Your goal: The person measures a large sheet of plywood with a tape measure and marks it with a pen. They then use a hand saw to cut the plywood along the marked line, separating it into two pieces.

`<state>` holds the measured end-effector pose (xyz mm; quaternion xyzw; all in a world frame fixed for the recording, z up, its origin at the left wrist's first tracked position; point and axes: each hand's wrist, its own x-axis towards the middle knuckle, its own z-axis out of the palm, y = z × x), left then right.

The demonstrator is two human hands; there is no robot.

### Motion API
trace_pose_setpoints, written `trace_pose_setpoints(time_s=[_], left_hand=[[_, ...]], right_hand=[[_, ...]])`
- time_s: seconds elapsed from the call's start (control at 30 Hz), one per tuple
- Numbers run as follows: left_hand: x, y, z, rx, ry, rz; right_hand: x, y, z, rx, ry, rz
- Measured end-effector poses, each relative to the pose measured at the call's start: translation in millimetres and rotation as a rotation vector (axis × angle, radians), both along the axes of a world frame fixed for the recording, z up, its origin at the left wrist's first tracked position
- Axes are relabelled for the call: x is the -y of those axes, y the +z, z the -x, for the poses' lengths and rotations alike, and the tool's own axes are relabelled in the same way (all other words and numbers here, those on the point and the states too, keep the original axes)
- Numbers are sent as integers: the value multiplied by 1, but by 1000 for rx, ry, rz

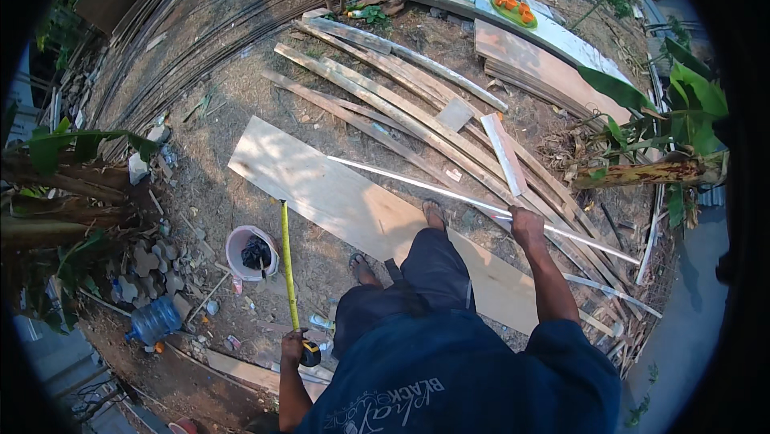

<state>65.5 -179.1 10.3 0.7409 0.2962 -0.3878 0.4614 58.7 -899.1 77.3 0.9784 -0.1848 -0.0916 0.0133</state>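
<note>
My left hand (293, 347) is closed on a tape measure (311, 354) at the lower left. Its yellow blade (289, 273) is drawn out away from me, and the tip is near the close edge of a long plywood strip (313, 177). I cannot tell whether the tip touches the wood. On the right, my right hand (527, 228) grips a long, thin white strip (409, 177), which slants across the plywood's far edge. One of my feet is on the plywood, the other beside it on the ground.
A bucket (269, 253) with a black bag in it stands at left, near a blue water jug (155, 321). Beyond the plywood lie several long timber planks (385, 105). Stacked sheets (545, 69) and a green tray (513, 11) with orange cups are farther back.
</note>
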Motion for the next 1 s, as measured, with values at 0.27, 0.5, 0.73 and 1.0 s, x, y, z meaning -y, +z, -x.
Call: trace_pose_setpoints(time_s=[0.27, 0.5, 0.73, 1.0], left_hand=[[-94, 9, -23, -112, -36, -152], [-71, -4, -32, -141, -397, -136], [-9, 13, -51, 90, -669, -2], [52, 47, -8, 63, -769, 107]], right_hand=[[-86, -16, 101, -37, -152, -57], [-154, -31, 201, 41, -335, -88], [-261, -76, 342, -160, -815, -268], [-307, -117, 472, -199, -957, -732]])
